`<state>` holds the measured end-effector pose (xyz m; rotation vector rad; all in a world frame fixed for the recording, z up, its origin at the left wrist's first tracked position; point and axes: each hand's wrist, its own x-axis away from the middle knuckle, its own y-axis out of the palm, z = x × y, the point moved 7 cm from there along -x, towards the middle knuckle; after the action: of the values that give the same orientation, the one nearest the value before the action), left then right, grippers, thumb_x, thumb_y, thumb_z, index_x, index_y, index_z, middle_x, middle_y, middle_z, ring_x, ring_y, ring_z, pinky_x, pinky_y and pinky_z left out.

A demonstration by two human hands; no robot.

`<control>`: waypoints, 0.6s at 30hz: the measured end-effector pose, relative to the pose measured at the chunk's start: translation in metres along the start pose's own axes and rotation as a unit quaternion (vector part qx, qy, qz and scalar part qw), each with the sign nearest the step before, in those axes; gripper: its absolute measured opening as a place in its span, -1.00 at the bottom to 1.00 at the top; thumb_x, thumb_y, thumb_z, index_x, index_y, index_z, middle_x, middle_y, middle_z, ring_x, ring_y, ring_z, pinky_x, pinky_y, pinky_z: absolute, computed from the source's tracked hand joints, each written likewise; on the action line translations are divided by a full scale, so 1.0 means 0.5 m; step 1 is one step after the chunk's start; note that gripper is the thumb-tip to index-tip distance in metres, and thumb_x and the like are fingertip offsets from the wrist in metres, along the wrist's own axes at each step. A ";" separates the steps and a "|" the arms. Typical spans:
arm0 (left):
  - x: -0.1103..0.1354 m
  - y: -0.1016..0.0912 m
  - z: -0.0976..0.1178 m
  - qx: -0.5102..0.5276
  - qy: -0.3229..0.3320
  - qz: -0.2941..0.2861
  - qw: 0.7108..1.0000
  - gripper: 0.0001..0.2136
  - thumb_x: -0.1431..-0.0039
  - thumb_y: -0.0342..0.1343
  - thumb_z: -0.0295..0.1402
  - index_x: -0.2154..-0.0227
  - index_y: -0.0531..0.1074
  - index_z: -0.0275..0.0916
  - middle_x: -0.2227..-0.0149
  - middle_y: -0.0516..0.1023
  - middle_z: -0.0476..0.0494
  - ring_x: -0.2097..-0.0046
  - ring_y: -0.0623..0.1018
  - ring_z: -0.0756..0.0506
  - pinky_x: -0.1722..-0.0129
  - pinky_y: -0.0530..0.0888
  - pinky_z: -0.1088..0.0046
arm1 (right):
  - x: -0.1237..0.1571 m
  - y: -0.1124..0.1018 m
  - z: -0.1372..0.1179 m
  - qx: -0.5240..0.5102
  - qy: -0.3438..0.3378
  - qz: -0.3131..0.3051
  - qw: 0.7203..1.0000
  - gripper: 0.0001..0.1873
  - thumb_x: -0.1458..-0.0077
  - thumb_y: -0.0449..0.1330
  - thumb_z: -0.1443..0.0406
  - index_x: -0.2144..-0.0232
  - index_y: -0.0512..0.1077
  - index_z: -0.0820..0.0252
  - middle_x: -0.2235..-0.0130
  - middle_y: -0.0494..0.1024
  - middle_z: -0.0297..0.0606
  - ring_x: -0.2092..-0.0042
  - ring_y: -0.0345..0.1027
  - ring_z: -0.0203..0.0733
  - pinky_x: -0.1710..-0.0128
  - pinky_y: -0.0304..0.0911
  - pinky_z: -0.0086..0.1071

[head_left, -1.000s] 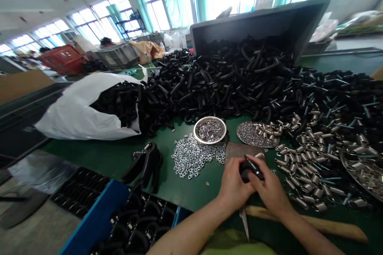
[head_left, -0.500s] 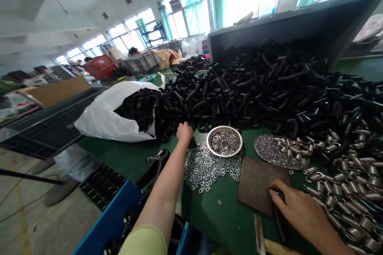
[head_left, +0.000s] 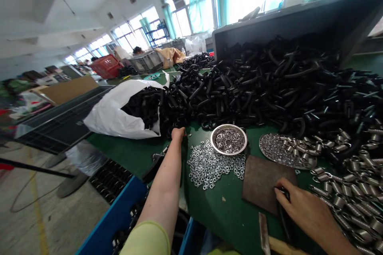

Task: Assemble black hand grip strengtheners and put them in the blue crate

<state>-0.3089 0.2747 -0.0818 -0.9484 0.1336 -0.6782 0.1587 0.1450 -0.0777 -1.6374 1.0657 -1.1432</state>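
My left hand (head_left: 178,133) reaches forward to the near edge of a heap of black curved handles (head_left: 239,91), beside the white bag's opening. Its fingers look closed, and what they hold, if anything, is hidden. Over the lower right of a brown square plate (head_left: 260,179), my right hand (head_left: 308,209) grips a black handle (head_left: 285,221) with its end near the plate. Loose hex nuts (head_left: 212,165) lie spread between my hands. Behind them stands a round metal bowl (head_left: 212,139) of small metal parts. A hammer (head_left: 263,231) lies below the plate.
Metal springs (head_left: 356,191) cover the table's right side, near an oval tray (head_left: 263,149) of tiny metal pieces. A white bag (head_left: 104,115) of black parts lies left. A large grey bin (head_left: 233,34) rests tipped behind the heap. Below my left arm is a blue crate (head_left: 110,219).
My left hand has shifted slightly left and down along the heap's edge. My right hand still holds the black handle by the plate. The whole view has moved a little.
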 end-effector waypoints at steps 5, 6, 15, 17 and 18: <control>0.038 0.034 0.010 0.252 -0.088 -0.076 0.961 -0.68 -0.20 0.03 -0.26 0.03 0.31 -0.29 0.03 0.38 -0.21 0.09 0.45 -0.12 0.13 0.45 0.20 | -0.001 0.002 0.004 -0.009 -0.005 0.022 1.000 -0.71 -0.15 -0.13 0.17 0.28 0.37 0.05 0.44 0.57 -0.24 0.35 0.49 0.03 0.47 0.17 -0.29; 0.049 0.040 0.014 0.290 -0.100 -0.089 0.948 -0.68 -0.20 0.03 -0.26 0.03 0.31 -0.29 0.03 0.38 -0.21 0.09 0.45 -0.12 0.13 0.45 0.20 | -0.001 0.002 0.005 -0.013 -0.007 0.029 0.999 -0.71 -0.15 -0.12 0.18 0.28 0.38 0.05 0.45 0.57 -0.25 0.37 0.49 0.03 0.48 0.17 -0.30; 0.252 0.091 0.023 0.474 -0.096 -0.212 0.849 -0.83 -0.15 0.06 -0.40 0.21 0.36 -0.36 0.30 0.44 -0.13 0.37 0.46 0.00 0.40 0.46 0.44 | 0.002 0.001 0.004 -0.015 -0.010 0.034 0.999 -0.70 -0.17 -0.13 0.17 0.25 0.37 0.06 0.45 0.57 -0.25 0.37 0.49 0.02 0.47 0.18 -0.29; 0.315 0.091 0.027 0.497 -0.063 -0.219 0.837 -0.85 -0.05 0.10 -0.51 0.28 0.34 -0.33 0.41 0.40 -0.04 0.48 0.39 0.07 0.52 0.38 0.55 | 0.002 0.000 0.005 -0.019 -0.006 0.034 0.999 -0.70 -0.16 -0.12 0.16 0.25 0.37 0.05 0.46 0.56 -0.26 0.37 0.49 0.02 0.48 0.17 -0.30; 0.346 0.085 0.029 0.508 -0.040 -0.217 0.833 -0.81 -0.01 0.12 -0.54 0.27 0.32 -0.30 0.41 0.39 -0.01 0.51 0.36 0.09 0.54 0.34 0.58 | 0.003 -0.001 0.007 -0.026 -0.004 0.036 0.999 -0.70 -0.16 -0.11 0.16 0.25 0.38 0.05 0.46 0.56 -0.27 0.37 0.48 0.02 0.48 0.17 -0.30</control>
<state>-0.1466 0.1997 -0.0754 0.0499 -0.5052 -0.9701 0.1626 0.1444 -0.0778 -1.6281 1.1496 -1.0697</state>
